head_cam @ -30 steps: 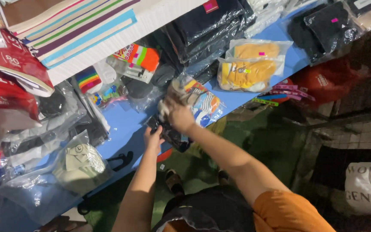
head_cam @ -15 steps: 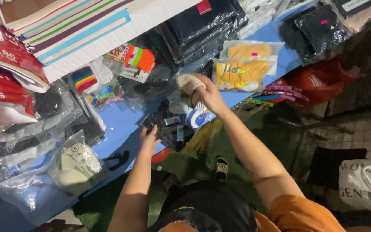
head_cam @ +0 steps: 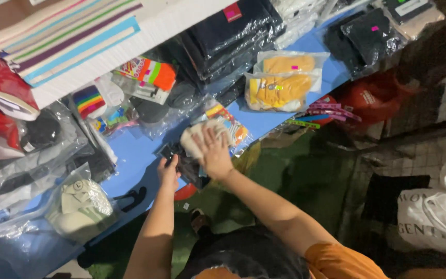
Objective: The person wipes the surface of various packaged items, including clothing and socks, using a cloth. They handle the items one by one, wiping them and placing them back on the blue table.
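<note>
Forearms enter from the bottom edge, an orange sleeve on my right one. My left hand (head_cam: 168, 172) sits at the near edge of the blue worktop (head_cam: 135, 150), fingers curled onto the corner of a dark plastic-wrapped packet (head_cam: 184, 164) and pinching it. Just beyond, my right hand (head_cam: 213, 153) lies palm down, fingers spread wide, pressing on a cream-coloured soft bundle (head_cam: 196, 138) that rests on top of that dark packet. I cannot tell whether the bundle is a sock pair or a cloth.

Touching the bundle on its far side is a clear bag of striped multicolour items (head_cam: 228, 124). To the left on the worktop, a clear bag with a beige cap (head_cam: 78, 204) lies near the edge, well apart from my hands. Farther back: a rainbow-striped piece (head_cam: 89, 99), an orange and green packet (head_cam: 148, 72), two bags of yellow fabric (head_cam: 277, 85), and stacked dark folded garments in plastic (head_cam: 233, 31). Striped folded cloth (head_cam: 68, 36) lies at the far left.
</note>
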